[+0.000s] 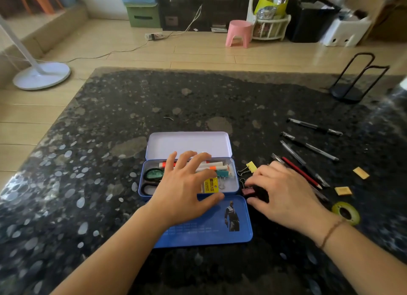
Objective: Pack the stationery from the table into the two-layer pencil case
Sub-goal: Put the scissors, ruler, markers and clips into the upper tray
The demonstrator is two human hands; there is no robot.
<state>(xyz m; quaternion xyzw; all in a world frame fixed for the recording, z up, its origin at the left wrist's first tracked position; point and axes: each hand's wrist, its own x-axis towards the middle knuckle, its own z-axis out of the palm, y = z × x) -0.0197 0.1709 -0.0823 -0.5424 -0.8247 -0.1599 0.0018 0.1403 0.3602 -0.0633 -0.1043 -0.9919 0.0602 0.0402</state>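
Risk first: the right hand (284, 191) is curled over a dark red binder clip (248, 191) just right of the pencil case (189, 184). The fingers (261, 173) bend down round it, but they hide the contact, so can't tell if it's actually pinched yet. A small springy clip w/ loose wire handles could flick out if caught by one edge, or snag the yellow binder clip (251, 166) lying just beside it.

The left hand (187, 184) rests w/ spread, straight fingers on the case's filled tray, holding nothing; if it lifts, the light tin may slide on the table (110, 140).

Tray already holds scissors (152, 175), markers and a teal clip, so space is tight. Pens (308, 147), a red pencil (301, 172), erasers and tape roll (346, 213) lie right of the hand, well apart from the case.
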